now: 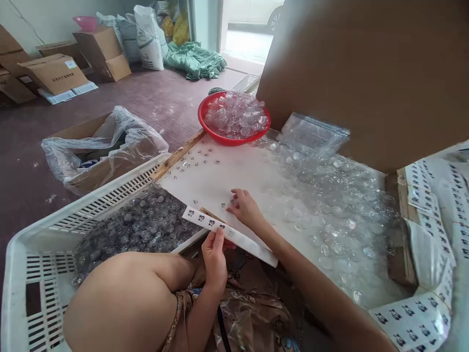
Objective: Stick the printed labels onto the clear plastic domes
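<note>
My left hand [215, 259] grips a white sticker strip [211, 223] between thumb and fingers. Small black panda-like prints run along the upper part of the strip, while its lower end looks blank. Just above it, my right hand [245, 209] hovers low over a whitish board [234, 171], thumb and index finger apart. A small dark print [223, 205] lies on the board near those fingertips, and another shows between them. More prints [190, 159] are scattered over the board's far left. Clear round plastic pieces [330, 215] cover its right side.
A red bowl [234, 142] of clear pieces stands at the board's far end. Left is a white basket [16, 274] holding dark-looking clear pieces [139, 220]. A large cardboard sheet [362, 73] rises behind. Printed sticker sheets [414, 318] lie right; a plastic-lined box [98, 146] sits on the floor.
</note>
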Action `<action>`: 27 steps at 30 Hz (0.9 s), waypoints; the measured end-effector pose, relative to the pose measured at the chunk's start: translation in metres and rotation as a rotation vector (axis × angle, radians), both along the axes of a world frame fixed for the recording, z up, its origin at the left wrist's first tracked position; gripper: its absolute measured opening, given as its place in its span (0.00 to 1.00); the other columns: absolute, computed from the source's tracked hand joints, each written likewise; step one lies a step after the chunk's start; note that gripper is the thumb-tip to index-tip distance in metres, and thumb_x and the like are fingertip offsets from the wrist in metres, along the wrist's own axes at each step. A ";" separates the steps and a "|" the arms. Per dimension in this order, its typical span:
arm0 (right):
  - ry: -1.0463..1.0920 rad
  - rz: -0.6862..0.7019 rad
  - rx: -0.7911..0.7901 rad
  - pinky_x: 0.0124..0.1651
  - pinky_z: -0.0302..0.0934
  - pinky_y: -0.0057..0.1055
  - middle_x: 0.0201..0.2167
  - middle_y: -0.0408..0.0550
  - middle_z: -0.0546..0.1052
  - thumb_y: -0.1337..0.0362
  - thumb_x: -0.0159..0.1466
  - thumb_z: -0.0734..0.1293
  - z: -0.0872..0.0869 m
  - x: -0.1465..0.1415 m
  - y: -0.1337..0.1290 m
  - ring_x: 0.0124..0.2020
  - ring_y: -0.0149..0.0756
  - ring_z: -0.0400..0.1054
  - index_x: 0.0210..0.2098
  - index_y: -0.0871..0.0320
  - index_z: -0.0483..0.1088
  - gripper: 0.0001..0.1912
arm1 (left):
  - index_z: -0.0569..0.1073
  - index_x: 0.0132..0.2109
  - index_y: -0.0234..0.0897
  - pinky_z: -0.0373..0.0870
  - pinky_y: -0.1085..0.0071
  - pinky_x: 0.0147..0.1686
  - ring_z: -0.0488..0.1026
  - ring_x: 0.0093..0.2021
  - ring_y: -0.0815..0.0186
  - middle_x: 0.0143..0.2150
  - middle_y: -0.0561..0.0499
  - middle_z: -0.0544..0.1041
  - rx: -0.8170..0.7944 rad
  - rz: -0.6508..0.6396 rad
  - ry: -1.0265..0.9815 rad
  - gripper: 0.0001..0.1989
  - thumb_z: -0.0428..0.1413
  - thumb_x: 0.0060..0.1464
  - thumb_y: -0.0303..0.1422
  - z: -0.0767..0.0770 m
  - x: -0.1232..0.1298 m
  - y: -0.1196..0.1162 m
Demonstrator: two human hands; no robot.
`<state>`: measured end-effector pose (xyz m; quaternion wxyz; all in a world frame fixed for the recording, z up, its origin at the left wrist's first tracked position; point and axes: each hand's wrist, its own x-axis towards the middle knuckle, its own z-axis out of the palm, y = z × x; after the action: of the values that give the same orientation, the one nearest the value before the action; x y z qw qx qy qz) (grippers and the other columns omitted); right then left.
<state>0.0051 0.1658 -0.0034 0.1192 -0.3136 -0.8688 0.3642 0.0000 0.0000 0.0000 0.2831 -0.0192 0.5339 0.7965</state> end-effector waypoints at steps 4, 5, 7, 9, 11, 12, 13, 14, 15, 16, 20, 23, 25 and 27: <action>0.131 0.179 -0.244 0.44 0.69 0.35 0.50 0.56 0.73 0.71 0.55 0.70 0.007 -0.052 -0.003 0.37 0.35 0.75 0.55 0.58 0.63 0.28 | 0.81 0.38 0.32 0.69 0.75 0.21 0.68 0.21 0.71 0.25 0.52 0.76 0.008 0.194 -0.081 0.23 0.65 0.46 0.50 0.003 -0.011 -0.003; 0.166 0.202 -0.265 0.43 0.70 0.34 0.51 0.57 0.73 0.70 0.56 0.70 0.008 -0.055 -0.004 0.39 0.35 0.75 0.54 0.58 0.64 0.27 | 0.81 0.38 0.32 0.69 0.75 0.21 0.68 0.21 0.71 0.25 0.52 0.76 0.010 0.215 -0.094 0.23 0.65 0.45 0.50 0.003 -0.013 -0.004; 0.223 0.211 -0.213 0.42 0.69 0.35 0.51 0.56 0.74 0.66 0.58 0.68 0.009 -0.051 -0.002 0.39 0.37 0.75 0.50 0.57 0.67 0.20 | 0.81 0.38 0.32 0.67 0.75 0.21 0.67 0.21 0.71 0.26 0.51 0.77 0.014 0.212 -0.112 0.24 0.65 0.45 0.50 0.003 -0.013 -0.005; 0.225 0.176 -0.084 0.40 0.67 0.35 0.40 0.51 0.78 0.60 0.62 0.64 0.008 -0.032 0.003 0.35 0.38 0.74 0.41 0.56 0.70 0.10 | 0.81 0.38 0.31 0.66 0.75 0.20 0.67 0.21 0.71 0.25 0.51 0.75 0.025 0.155 -0.124 0.24 0.65 0.46 0.50 0.002 -0.009 -0.005; 0.145 0.112 0.013 0.36 0.65 0.35 0.27 0.47 0.76 0.55 0.64 0.61 0.008 -0.003 0.012 0.30 0.39 0.72 0.31 0.55 0.69 0.11 | 0.81 0.36 0.31 0.65 0.75 0.19 0.66 0.21 0.70 0.23 0.51 0.74 0.030 0.107 -0.146 0.24 0.64 0.47 0.51 0.002 -0.005 -0.004; 0.109 0.063 0.028 0.34 0.63 0.34 0.25 0.46 0.75 0.53 0.64 0.59 0.007 0.013 0.018 0.28 0.39 0.72 0.30 0.54 0.68 0.13 | 0.81 0.35 0.31 0.65 0.74 0.19 0.66 0.20 0.70 0.22 0.51 0.73 0.029 0.088 -0.154 0.24 0.63 0.47 0.51 0.002 -0.003 -0.003; 0.069 0.012 0.031 0.32 0.63 0.34 0.25 0.46 0.75 0.51 0.65 0.58 0.007 0.031 0.023 0.28 0.40 0.72 0.28 0.54 0.67 0.16 | 0.81 0.34 0.31 0.65 0.74 0.19 0.66 0.20 0.70 0.22 0.51 0.73 0.030 0.072 -0.159 0.24 0.63 0.47 0.51 0.002 -0.002 -0.002; 0.033 -0.060 0.063 0.30 0.62 0.35 0.22 0.47 0.73 0.49 0.66 0.56 0.007 0.049 0.029 0.26 0.40 0.71 0.24 0.53 0.65 0.20 | 0.81 0.34 0.31 0.65 0.74 0.19 0.66 0.20 0.70 0.22 0.51 0.73 0.033 0.060 -0.164 0.24 0.63 0.47 0.52 0.002 0.000 -0.002; -0.005 -0.131 0.115 0.29 0.61 0.37 0.21 0.48 0.72 0.46 0.66 0.54 0.006 0.067 0.034 0.24 0.41 0.69 0.22 0.52 0.63 0.23 | 0.81 0.35 0.31 0.65 0.74 0.19 0.65 0.20 0.70 0.22 0.51 0.73 0.036 0.051 -0.168 0.25 0.63 0.47 0.52 0.003 0.000 -0.002; -0.034 -0.193 0.180 0.29 0.61 0.39 0.21 0.50 0.73 0.44 0.66 0.52 0.004 0.084 0.039 0.25 0.44 0.69 0.22 0.51 0.63 0.25 | 0.82 0.35 0.30 0.65 0.74 0.19 0.65 0.20 0.70 0.22 0.51 0.73 0.042 0.044 -0.174 0.25 0.63 0.47 0.53 0.003 0.001 -0.002; -0.088 -0.222 0.413 0.39 0.63 0.52 0.46 0.68 0.75 0.36 0.64 0.51 -0.013 0.134 0.056 0.47 0.61 0.70 0.49 0.53 0.72 0.34 | 0.82 0.36 0.30 0.67 0.74 0.20 0.66 0.20 0.71 0.22 0.51 0.73 0.058 0.023 -0.186 0.26 0.63 0.47 0.53 0.005 0.002 -0.002; -0.119 -0.171 0.466 0.50 0.61 0.61 0.61 0.71 0.65 0.34 0.63 0.50 -0.034 0.145 0.062 0.62 0.68 0.59 0.67 0.59 0.57 0.45 | 0.82 0.37 0.30 0.68 0.74 0.21 0.66 0.21 0.71 0.23 0.50 0.73 0.061 0.013 -0.171 0.25 0.62 0.48 0.52 0.005 0.003 -0.002; -0.114 -0.135 0.490 0.58 0.56 0.63 0.64 0.70 0.61 0.35 0.64 0.48 -0.046 0.140 0.062 0.65 0.67 0.55 0.69 0.61 0.54 0.46 | 0.82 0.36 0.30 0.68 0.74 0.20 0.67 0.20 0.71 0.22 0.51 0.73 0.057 0.006 -0.162 0.25 0.63 0.48 0.52 0.005 0.004 -0.001; -0.091 -0.094 0.502 0.61 0.54 0.63 0.64 0.70 0.62 0.38 0.66 0.47 -0.051 0.131 0.058 0.66 0.65 0.54 0.68 0.64 0.55 0.44 | 0.82 0.35 0.30 0.68 0.74 0.20 0.66 0.20 0.71 0.21 0.51 0.72 0.046 -0.008 -0.154 0.25 0.63 0.48 0.51 0.004 0.004 -0.001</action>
<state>0.1362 0.2235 -0.0542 0.1709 -0.3303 -0.9209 0.1168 0.0041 -0.0013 0.0044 0.3268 -0.0718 0.4919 0.8038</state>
